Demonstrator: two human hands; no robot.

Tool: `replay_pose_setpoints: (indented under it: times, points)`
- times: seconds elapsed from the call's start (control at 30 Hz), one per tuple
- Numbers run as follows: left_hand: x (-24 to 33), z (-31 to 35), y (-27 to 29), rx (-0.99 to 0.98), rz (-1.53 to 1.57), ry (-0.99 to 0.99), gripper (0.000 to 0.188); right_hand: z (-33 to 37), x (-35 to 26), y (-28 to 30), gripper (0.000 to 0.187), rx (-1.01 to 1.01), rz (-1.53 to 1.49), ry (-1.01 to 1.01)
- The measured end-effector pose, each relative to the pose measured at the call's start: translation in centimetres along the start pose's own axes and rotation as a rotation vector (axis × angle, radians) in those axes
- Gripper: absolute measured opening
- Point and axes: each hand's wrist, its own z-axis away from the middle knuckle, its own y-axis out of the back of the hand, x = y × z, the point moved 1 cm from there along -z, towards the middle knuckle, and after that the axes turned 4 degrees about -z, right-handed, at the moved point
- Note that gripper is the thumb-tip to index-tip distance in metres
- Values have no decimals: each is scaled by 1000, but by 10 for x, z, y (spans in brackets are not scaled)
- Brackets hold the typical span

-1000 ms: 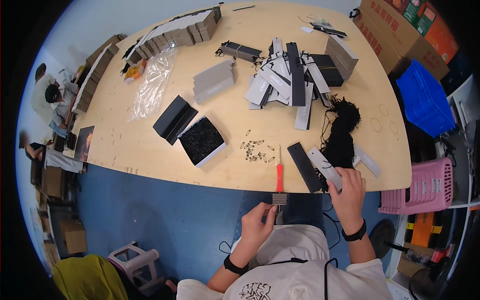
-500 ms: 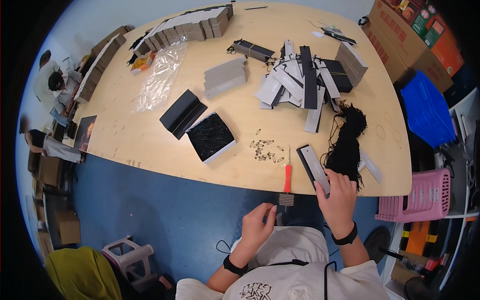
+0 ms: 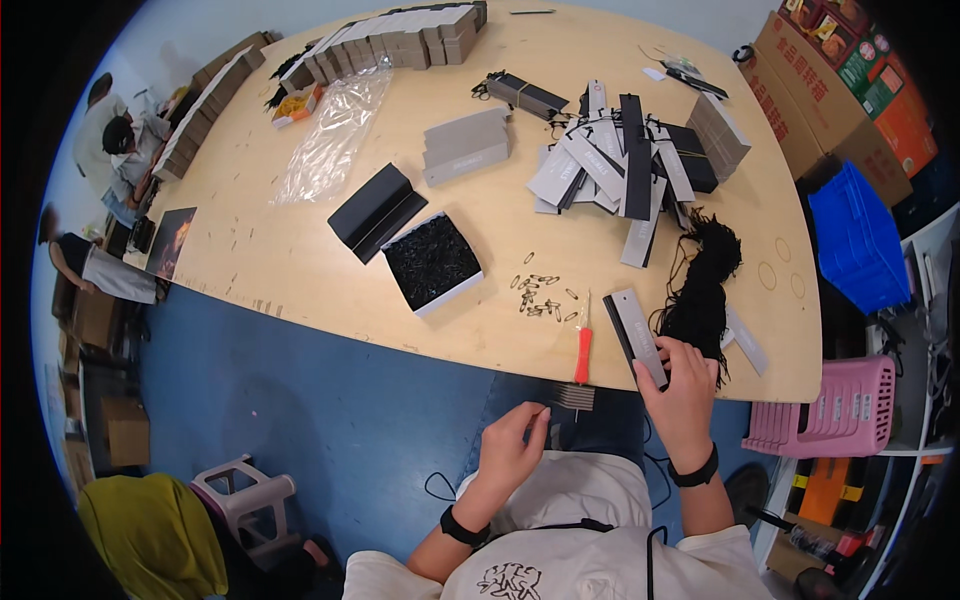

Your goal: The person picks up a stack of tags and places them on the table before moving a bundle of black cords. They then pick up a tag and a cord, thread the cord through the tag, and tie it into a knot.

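My right hand (image 3: 682, 388) grips the near end of a stack of long grey and black card tags (image 3: 637, 335) lying near the table's front edge. In front of my body, my left hand (image 3: 512, 440) has thumb and fingertips together; whatever they pinch is too small to make out. Between the hands, a red-handled awl (image 3: 583, 355) points away from me, above a ridged metal piece (image 3: 575, 397) at the edge. Small metal pins (image 3: 540, 295) lie scattered beyond it. A bundle of black cords (image 3: 700, 290) rests right of the tag stack.
An opened box (image 3: 432, 262) of small black pieces stands left of the pins, its black lid (image 3: 377, 212) beside it. Corded tags (image 3: 600, 165) form a heap farther back. A pink basket (image 3: 830, 410) and blue bin (image 3: 858, 235) stand at right. People (image 3: 125, 160) work at far left.
The whole view has shifted slightly. My right hand keeps its hold on the tag stack, and my left hand stays pinched in nearly the same place.
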Motion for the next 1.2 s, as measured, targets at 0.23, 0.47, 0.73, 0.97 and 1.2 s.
replay_pose_setpoints:
  times: [0.23, 0.47, 0.73, 0.97, 1.2]
  points:
    - [-1, 1, 1, -24, -26, 20, 12, -1, -5, -7, 37, 19, 96, 51]
    - [-6, 3, -3, 40, -5, -16, 10, -2, -4, -5, 37, 17, 62, 44]
    - [-4, 3, 2, -26, -80, 18, 11, -2, -6, -8, 36, 26, 104, 79]
    - [-6, 4, 3, -31, -82, 27, 11, -6, 0, 0, 31, 16, -31, 1]
    - [-7, 1, 8, 77, -41, 21, 12, -13, 22, 25, 24, -142, -847, -267]
